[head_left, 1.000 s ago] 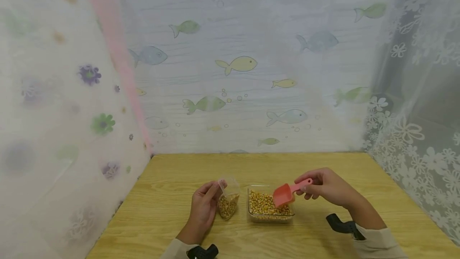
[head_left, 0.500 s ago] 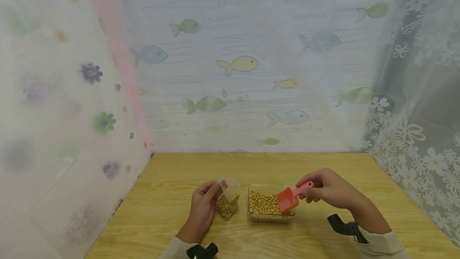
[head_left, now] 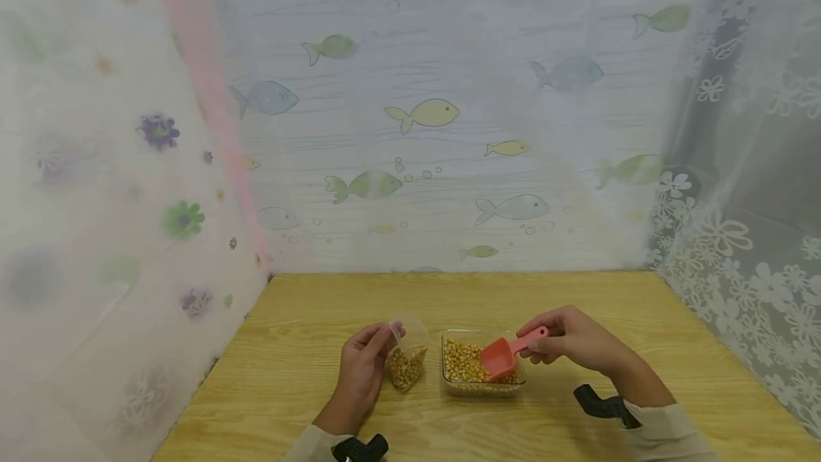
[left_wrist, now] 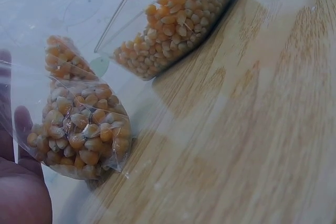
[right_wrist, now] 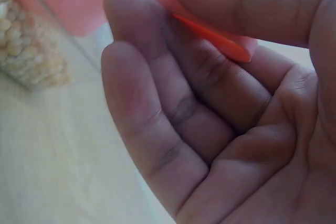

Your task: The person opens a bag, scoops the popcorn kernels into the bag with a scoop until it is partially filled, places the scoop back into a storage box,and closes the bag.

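Roughly half the small bag (head_left: pixel 407 362), pinched upright on the tabletop (head_left: pixel 308 362) by the left hand (head_left: pixel 359 373), holds corn; right-hand fingers (head_left: pixel 545 348) grip the scoop (head_left: pixel 503 355) dipped in the tub (head_left: pixel 482 376), more to move.

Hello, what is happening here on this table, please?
A person works at a wooden table with corn kernels. The left hand holds a small clear bag, partly filled with kernels, upright. The right hand pinches the handle of a red scoop, whose bowl dips into a clear container full of kernels beside the bag.
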Tool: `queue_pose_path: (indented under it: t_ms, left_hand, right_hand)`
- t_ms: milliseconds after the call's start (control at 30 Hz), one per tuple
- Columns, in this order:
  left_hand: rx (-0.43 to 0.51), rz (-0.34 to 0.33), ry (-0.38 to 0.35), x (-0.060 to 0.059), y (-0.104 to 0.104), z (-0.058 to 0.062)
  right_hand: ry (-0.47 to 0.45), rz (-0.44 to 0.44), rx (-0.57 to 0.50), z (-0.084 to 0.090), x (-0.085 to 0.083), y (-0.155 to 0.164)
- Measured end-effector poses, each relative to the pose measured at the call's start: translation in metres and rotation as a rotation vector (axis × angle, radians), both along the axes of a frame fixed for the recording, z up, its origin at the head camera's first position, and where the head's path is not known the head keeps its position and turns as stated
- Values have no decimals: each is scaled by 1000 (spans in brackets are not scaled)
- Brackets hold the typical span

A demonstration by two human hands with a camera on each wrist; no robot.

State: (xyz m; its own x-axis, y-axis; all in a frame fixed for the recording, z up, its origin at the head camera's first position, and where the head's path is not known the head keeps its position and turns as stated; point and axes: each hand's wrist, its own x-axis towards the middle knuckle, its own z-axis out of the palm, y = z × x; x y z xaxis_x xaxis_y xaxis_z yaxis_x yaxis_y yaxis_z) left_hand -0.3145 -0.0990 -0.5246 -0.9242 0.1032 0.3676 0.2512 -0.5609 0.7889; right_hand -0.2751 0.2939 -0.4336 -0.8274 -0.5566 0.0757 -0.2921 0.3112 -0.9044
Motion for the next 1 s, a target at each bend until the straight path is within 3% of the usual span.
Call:
queue_pose_path:
  t_ms: [400, 1000]
  left_hand:
    - [0, -19, 12, 1, 0, 2]
    - [-13, -1, 6, -1, -1, 0]
  right_hand:
    - [-93, 52, -128, -24, -14, 3]
    - [-160, -3, -165, -38, -20, -4]
